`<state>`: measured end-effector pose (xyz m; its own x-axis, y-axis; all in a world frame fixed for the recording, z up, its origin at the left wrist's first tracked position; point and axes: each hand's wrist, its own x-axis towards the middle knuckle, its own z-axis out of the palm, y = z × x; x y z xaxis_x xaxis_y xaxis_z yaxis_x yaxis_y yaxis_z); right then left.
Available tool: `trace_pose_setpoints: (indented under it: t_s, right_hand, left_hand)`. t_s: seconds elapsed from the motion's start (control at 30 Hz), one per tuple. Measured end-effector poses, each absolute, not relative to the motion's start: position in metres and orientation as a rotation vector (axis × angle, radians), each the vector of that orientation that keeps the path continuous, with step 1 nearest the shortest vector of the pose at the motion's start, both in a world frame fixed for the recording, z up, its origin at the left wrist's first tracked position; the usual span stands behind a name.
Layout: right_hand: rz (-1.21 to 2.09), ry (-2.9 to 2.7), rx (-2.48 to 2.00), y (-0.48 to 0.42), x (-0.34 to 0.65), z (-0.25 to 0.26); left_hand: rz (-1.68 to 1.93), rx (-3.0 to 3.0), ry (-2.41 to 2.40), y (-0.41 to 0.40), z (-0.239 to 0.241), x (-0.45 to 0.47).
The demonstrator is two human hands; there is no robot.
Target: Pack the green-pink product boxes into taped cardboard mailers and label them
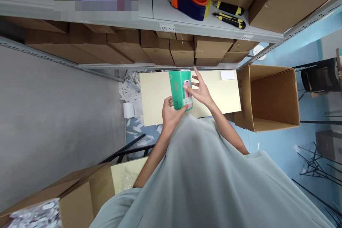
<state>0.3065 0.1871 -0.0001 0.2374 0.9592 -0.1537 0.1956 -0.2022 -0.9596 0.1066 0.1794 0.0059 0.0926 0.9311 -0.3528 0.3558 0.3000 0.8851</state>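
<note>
A green product box [177,91] with a pink item printed on its side is held upright above a pale yellow tabletop [156,96]. My left hand [172,114] grips it from below and the left, with the thumb across its lower front. On the other side my right hand [200,91] has its fingers spread, the index finger stretched upward and the thumb touching the printed side. A small white label or paper [227,75] lies on the tabletop, right of my right hand.
An open cardboard box [275,98] stands at the tabletop's right end. Above, a metal shelf [160,1] carries an orange-and-blue tape dispenser [189,1], two utility knives [229,14] and cartons. Paper scraps [131,87] lie at the left. Another carton [88,192] holds plastic-wrapped items at lower left.
</note>
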Motion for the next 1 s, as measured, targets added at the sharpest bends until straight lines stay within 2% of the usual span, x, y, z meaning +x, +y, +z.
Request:
trace_pose_setpoints:
  t_s: [0.1, 0.2, 0.37, 0.5, 0.77, 1.0]
  right_hand:
    - [0.971, -1.109, -1.654, 0.192, 0.301, 0.006]
    - [0.931, -1.073, -1.608, 0.196, 0.306, 0.008]
    - [1.105, -0.998, -1.378, 0.193, 0.318, 0.005]
    - [1.210, -0.945, -1.323, 0.191, 0.315, 0.001]
    - [1.248, -0.992, -1.418, 0.194, 0.313, 0.011]
    - [1.066, -0.999, -1.591, 0.202, 0.302, 0.011]
  left_hand:
    - [0.642, 1.386, 1.484, 0.172, 0.012, 0.108]
    - [0.632, 1.259, 1.303, 0.177, 0.014, 0.100]
    - [0.375, 0.844, 1.027, 0.201, 0.007, 0.073]
    - [0.227, 0.776, 0.926, 0.208, 0.007, 0.067]
    - [0.411, 0.850, 1.144, 0.201, 0.001, 0.083]
    - [0.553, 1.315, 1.442, 0.194, -0.003, 0.090]
